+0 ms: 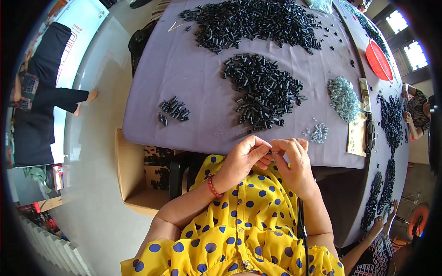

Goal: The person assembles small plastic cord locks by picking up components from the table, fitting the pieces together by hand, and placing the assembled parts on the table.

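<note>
My left hand (242, 159), with a red bead bracelet at the wrist, is closed in a pinch at the table's near edge. My right hand (294, 161) pinches from the other side, its fingertips meeting the left ones. Between them is a small black cylindrical piece (270, 152), mostly covered by the fingers. Beyond my hands lies a heap of short black tubes (262, 89). To the right are a few small clear plastic pieces (319, 133) and a larger pile of clear pieces (343, 99). A small group of black pieces (175, 109) lies to the left.
A large black heap (253, 23) covers the table's far side. A red basket (379, 60), eyeglasses (371, 135) and a yellowish pad (357, 135) are on the right. An open cardboard box (131, 177) stands below the table's left corner. Other people (416, 112) sit along the right side.
</note>
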